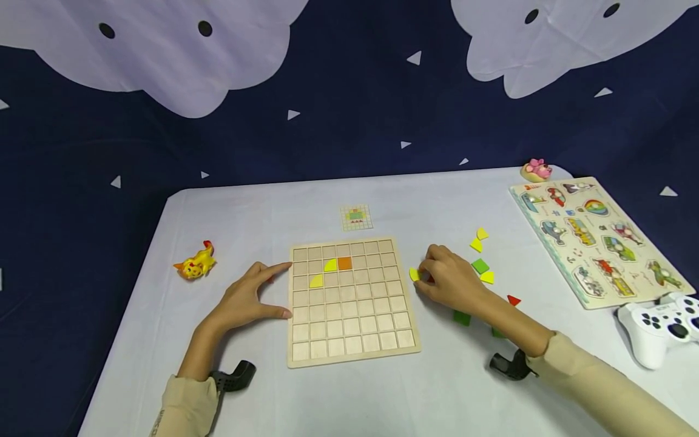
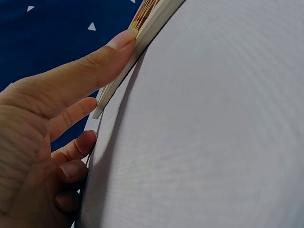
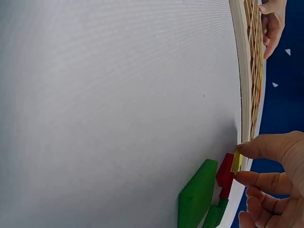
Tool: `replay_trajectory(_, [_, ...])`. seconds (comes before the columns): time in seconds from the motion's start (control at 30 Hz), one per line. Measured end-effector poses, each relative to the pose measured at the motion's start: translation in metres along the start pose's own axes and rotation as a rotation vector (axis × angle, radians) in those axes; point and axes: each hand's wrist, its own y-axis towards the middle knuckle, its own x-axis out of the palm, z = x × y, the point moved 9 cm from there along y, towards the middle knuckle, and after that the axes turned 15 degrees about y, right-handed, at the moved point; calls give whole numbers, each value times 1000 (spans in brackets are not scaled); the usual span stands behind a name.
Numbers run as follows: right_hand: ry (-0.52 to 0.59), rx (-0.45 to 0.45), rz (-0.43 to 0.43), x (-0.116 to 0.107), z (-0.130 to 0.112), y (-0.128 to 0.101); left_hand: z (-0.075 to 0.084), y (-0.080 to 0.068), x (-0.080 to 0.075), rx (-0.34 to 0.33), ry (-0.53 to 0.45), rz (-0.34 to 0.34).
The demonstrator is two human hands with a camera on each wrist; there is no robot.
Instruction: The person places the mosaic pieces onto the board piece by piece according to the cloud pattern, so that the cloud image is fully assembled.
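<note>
Right hand (image 1: pixel 450 279) pinching a yellow piece (image 1: pixel 414 274) beside the wooden grid board (image 1: pixel 349 340), left hand (image 1: pixel 248 297) spread against its edge.

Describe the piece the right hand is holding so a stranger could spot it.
Find the wooden grid board mid-table. Just off its right edge, the right hand pinches a small yellow piece. Unlike the loose yellow pieces farther right, it is held in fingertips.

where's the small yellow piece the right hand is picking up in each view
Head: the small yellow wooden piece sits at the right hand's fingers, just right of the wooden grid board.
Left wrist: not in view.
Right wrist: lower right, pinched.
Shared landmark: the grid board's edge.
</note>
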Motion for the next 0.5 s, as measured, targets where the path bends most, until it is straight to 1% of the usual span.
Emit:
replay_trajectory(0.13, [9, 14, -7, -1, 0, 1, 1, 0, 0, 2, 0, -2])
replay_trajectory(0.27, [13, 33, 6, -5, -3, 5, 2, 1, -1, 7, -1, -2])
replay_trajectory(0.37, [21, 33, 19, -8, -10, 9, 2, 1, -1, 6, -3, -1])
replay_trajectory(0.5, [37, -4, 5, -2, -27, 18, 2, 0, -2, 4, -1, -1])
